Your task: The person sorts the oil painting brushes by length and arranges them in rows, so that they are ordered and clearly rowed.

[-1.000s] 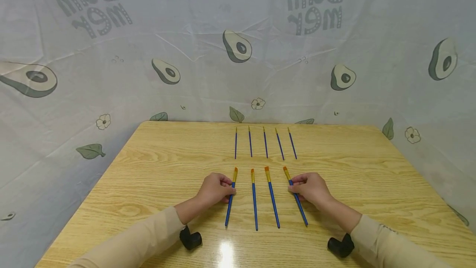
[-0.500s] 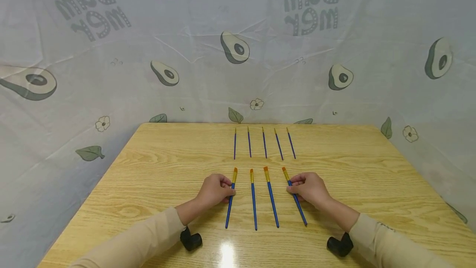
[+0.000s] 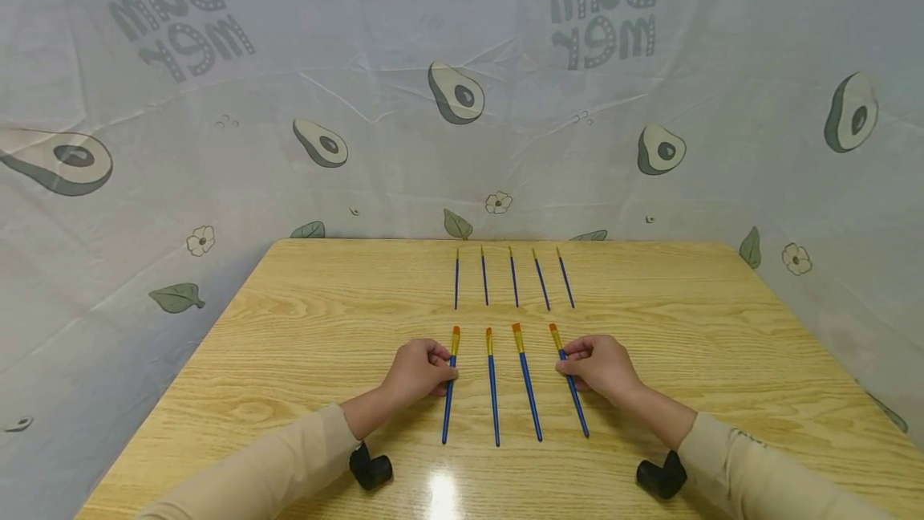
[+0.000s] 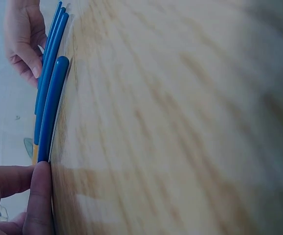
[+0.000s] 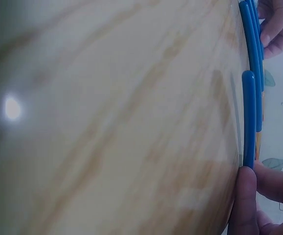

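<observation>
Four-sided tips aside, the near row holds several paintbrushes with orange bristles, gold ferrules and blue handles. My left hand (image 3: 416,371) pinches the leftmost paintbrush (image 3: 447,404) between thumb and fingers, just below its ferrule. At the other end of the row, my right hand (image 3: 605,367) pinches the rightmost paintbrush (image 3: 578,406) in the same spot. Two more lie between them untouched: a narrower paintbrush (image 3: 494,400) and a wider paintbrush (image 3: 530,396). In the left wrist view, a thumb (image 4: 39,196) presses on the blue handle (image 4: 53,107). The right wrist view shows a blue handle (image 5: 249,117) under the right thumb.
Farther back on the wooden table (image 3: 325,287) lies a row of several thin paintbrushes (image 3: 515,279) with dark blue handles. Black wrist devices (image 3: 370,468) sit beside both forearms. A printed cloth (image 3: 390,38) hangs behind the table.
The handle end of the leftmost paintbrush has swung slightly right, and that of the rightmost slightly left. Both hands keep their pinch and stay nearly in place.
</observation>
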Tool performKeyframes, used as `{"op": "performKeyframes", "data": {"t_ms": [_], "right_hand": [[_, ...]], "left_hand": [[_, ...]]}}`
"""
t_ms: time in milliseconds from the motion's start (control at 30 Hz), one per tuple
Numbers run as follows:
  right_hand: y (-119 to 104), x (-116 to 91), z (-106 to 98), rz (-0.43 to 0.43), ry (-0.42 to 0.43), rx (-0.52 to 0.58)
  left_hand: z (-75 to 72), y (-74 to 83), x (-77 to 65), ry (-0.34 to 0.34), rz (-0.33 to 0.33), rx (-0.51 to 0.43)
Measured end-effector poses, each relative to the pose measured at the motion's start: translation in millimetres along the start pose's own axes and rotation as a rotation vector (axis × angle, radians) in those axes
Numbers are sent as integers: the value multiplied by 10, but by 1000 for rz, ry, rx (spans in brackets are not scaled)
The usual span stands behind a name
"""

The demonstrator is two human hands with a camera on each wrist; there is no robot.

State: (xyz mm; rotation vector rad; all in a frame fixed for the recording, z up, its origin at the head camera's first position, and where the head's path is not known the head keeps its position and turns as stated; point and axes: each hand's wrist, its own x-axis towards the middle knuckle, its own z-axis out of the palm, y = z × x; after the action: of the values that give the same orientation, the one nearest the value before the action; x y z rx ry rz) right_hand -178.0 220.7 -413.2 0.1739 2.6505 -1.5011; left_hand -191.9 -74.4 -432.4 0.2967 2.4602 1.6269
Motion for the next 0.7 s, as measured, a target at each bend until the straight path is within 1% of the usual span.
{"op": "performKeyframes", "data": {"t_ms": [133, 467, 700], "right_hand": [[1, 2, 7, 15, 3, 11], [-3, -8, 2, -4, -19, 36], [11, 3, 11, 21, -20, 47]], "left_hand": [[5, 4, -4, -1, -7, -3], [2, -3, -3, -2, -8, -14], [4, -13, 0, -3, -9, -24]]}}
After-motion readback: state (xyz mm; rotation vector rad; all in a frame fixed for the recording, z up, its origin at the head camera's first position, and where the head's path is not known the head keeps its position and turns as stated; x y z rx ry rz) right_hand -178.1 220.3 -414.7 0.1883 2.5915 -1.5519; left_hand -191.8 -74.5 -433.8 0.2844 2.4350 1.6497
